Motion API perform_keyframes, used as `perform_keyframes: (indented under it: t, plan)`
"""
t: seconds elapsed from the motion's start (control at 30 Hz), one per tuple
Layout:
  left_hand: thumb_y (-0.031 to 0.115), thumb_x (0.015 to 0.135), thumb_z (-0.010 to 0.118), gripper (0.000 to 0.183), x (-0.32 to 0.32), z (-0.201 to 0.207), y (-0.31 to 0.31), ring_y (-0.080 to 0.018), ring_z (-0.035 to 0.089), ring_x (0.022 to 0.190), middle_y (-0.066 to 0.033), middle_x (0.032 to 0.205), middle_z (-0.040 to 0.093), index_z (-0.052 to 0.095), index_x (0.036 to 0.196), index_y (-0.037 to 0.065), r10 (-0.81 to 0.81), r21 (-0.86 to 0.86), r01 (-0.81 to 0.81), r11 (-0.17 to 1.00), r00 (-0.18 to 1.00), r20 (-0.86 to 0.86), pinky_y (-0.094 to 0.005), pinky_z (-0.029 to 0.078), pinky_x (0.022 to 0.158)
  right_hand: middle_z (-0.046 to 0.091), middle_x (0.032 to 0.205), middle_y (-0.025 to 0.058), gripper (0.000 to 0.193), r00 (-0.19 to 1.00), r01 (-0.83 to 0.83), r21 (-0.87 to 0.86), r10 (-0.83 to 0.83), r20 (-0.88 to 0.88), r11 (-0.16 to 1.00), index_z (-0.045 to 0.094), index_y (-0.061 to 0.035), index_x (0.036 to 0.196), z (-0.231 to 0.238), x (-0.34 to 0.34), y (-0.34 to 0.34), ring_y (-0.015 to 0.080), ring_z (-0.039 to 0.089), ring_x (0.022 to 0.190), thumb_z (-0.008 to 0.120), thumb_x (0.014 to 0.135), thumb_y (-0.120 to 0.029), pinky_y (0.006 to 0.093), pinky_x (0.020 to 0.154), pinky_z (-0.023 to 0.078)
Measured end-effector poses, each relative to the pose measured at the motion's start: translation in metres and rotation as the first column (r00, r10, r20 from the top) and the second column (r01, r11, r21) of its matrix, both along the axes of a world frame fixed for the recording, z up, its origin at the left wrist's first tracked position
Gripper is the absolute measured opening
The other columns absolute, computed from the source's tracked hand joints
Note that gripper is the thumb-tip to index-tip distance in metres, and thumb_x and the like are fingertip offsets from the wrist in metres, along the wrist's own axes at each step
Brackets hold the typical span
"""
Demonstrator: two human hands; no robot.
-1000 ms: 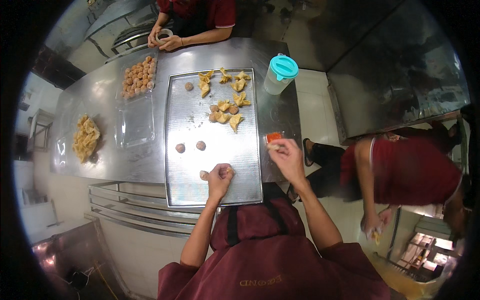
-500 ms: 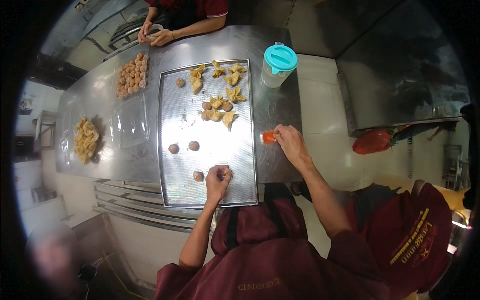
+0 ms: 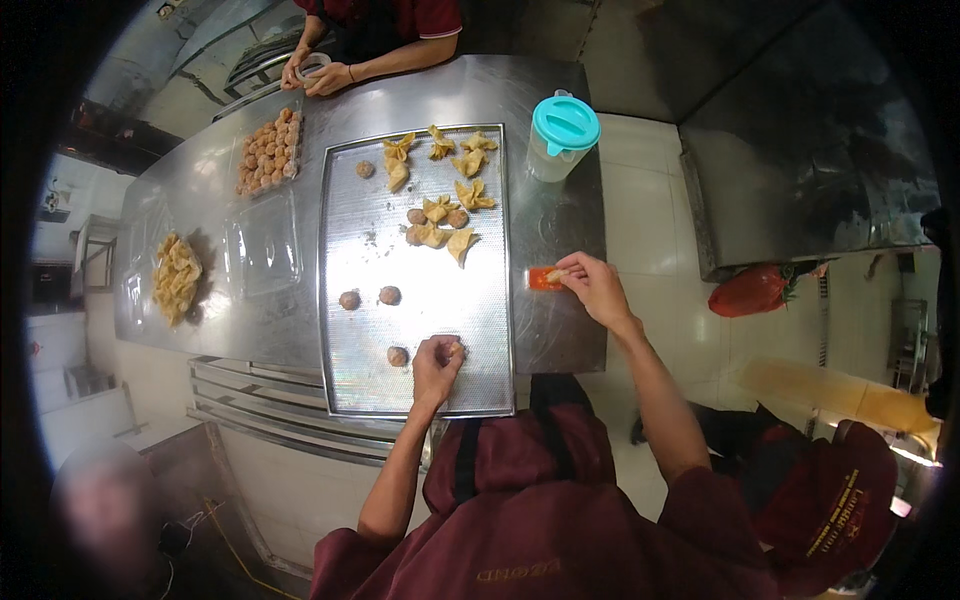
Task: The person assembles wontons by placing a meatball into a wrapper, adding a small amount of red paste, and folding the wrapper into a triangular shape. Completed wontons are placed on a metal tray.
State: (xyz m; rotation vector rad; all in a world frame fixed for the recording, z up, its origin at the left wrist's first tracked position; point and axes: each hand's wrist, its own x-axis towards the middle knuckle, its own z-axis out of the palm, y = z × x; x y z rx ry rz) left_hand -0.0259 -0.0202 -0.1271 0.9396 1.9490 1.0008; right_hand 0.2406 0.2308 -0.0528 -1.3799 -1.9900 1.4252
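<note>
Over the small dish of orange-red sauce point(image 3: 542, 279), just right of the tray, my right hand point(image 3: 597, 288) pinches a small pale-brown piece of food whose tip is at the sauce. At the near end of the perforated metal tray point(image 3: 345, 385), my left hand point(image 3: 435, 372) is closed, fingers curled around a small brownish piece of food point(image 3: 456, 350) that is mostly hidden. Beside it lies a brown meatball point(image 3: 397, 356). Two more meatballs point(image 3: 389, 295) sit farther up the tray, and several golden fried wontons point(image 3: 474, 193) lie toward its far end among other meatballs.
A clear pitcher with a turquoise lid point(image 3: 566, 125) stands right of the tray. To the left are a clear plastic box of meatballs point(image 3: 268, 152), an empty-looking clear container point(image 3: 265, 240) and a heap of fried wontons point(image 3: 176, 280). Across the table, another person's hands point(image 3: 318, 74) hold a round white object.
My right hand has shifted slightly and its fingertips now show the pale piece more plainly at the sauce. The left hand stays nearly in place. The person at lower right has moved lower.
</note>
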Motion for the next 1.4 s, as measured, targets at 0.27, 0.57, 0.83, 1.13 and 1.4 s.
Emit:
perform_keyframes:
  t: [0.27, 0.57, 0.83, 1.13, 1.4]
  plan:
    - [0.009, 0.092, 0.083, 0.027, -0.002, -0.001, -0.001, -0.0193, 0.073, 0.091, -0.0115, 0.102, 0.075, 0.076, 0.117, 0.002, -0.006, -0.032, 0.007, 0.999, 0.999, 0.04, -0.0336, 0.059, 0.082, 0.074, 0.119, 0.0087, 0.027, 0.876, 0.044, -0.442, -0.247, -0.414, 0.896, 0.07, 0.0012, 0.128, 0.069, 0.004, -0.017, 0.0136, 0.07, 0.112, 0.075, 0.102, -0.003, 0.0282, 0.103, 0.056]
    - [0.008, 0.09, 0.083, 0.026, -0.003, -0.003, -0.003, -0.0207, 0.073, 0.092, -0.0116, 0.103, 0.074, 0.076, 0.115, 0.003, -0.036, 0.024, 0.036, 0.999, 0.999, 0.002, -0.0341, 0.06, 0.083, 0.06, 0.118, 0.013, 0.019, 0.477, -0.143, -0.248, -0.153, -0.866, 0.958, 0.065, -0.0031, 0.11, 0.222, -0.034, -0.09, 0.0244, 0.07, 0.1, 0.077, 0.096, 0.003, 0.0353, 0.088, 0.061]
    - [0.009, 0.091, 0.083, 0.025, -0.006, -0.017, -0.009, -0.0195, 0.073, 0.09, -0.0109, 0.102, 0.074, 0.076, 0.113, 0.0, -0.05, 0.054, 0.047, 0.997, 0.997, 0.066, -0.0335, 0.061, 0.082, 0.063, 0.105, 0.0209, 0.018, -0.184, -0.357, 0.253, 0.198, -0.963, 0.899, 0.07, 0.0017, 0.082, 0.337, -0.069, -0.158, 0.0349, 0.071, 0.08, 0.077, 0.098, -0.002, 0.0391, 0.075, 0.066]
    - [0.016, 0.1, 0.078, 0.029, -0.006, 0.026, -0.005, -0.0163, 0.074, 0.092, -0.0099, 0.099, 0.08, 0.075, 0.12, -0.006, 0.096, -0.091, -0.07, 0.993, 0.941, 0.325, -0.0326, 0.06, 0.087, 0.073, 0.112, 0.0245, 0.03, 0.374, -0.119, 0.187, 0.219, -0.901, 0.975, 0.051, -0.0024, 0.112, 0.321, -0.069, -0.178, 0.0361, 0.073, 0.114, 0.069, 0.096, 0.017, 0.0455, 0.094, 0.062]
    - [0.011, 0.104, 0.075, 0.039, -0.003, 0.193, -0.004, -0.0246, 0.075, 0.112, -0.0178, 0.122, 0.075, 0.065, 0.135, -0.011, -0.139, 0.272, -0.051, 0.961, 0.762, 0.633, -0.0359, 0.06, 0.103, 0.072, 0.12, 0.0089, 0.039, 0.947, -0.006, 0.297, 0.101, -0.304, 0.955, 0.065, 0.0008, 0.133, 0.19, -0.079, -0.175, 0.0156, 0.07, 0.11, 0.081, 0.099, -0.007, 0.0325, 0.098, 0.059]
